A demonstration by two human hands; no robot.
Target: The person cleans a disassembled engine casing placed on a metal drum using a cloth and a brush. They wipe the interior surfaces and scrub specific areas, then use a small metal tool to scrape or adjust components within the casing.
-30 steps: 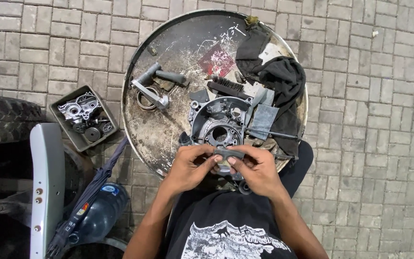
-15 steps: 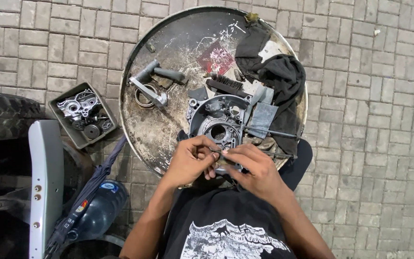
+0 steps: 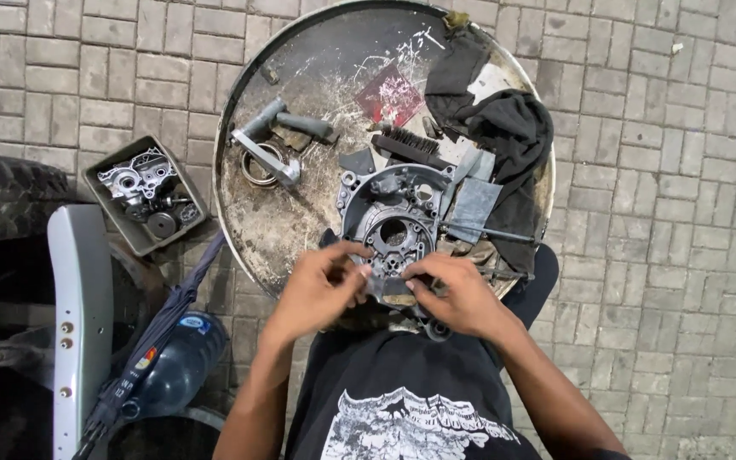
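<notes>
Workspace: round metal tray (image 3: 300, 230) on brick paving, its near rim just at your knees, with bare scuffed metal open on the left half between the rim and the loose parts; the right half is crowded by a black cloth (image 3: 513, 136), a stiff black brush (image 3: 406, 146) and folded grey sheet pieces (image 3: 470, 204). Left of the tray on the bricks sits a small grey bin of metal parts (image 3: 142, 196), with a tyre (image 3: 2, 200) at the far left edge, and a pale panel (image 3: 74, 315), a folded umbrella (image 3: 159, 332) and a blue plastic bottle (image 3: 172, 362) beside your left leg. Item in hand: grey cast engine casing (image 3: 398, 221), lying flat at the near edge of the tray, round central bore and several bolt holes showing, a thin rod lying off to its right. Your left hand (image 3: 321, 285) has fingers curled and pinched at the casing's near left edge; your right hand (image 3: 462, 294) likewise pinches at the near right, thumb and forefinger closed together; whether a small piece sits between the fingertips you cannot tell, as it is too small to make out
</notes>
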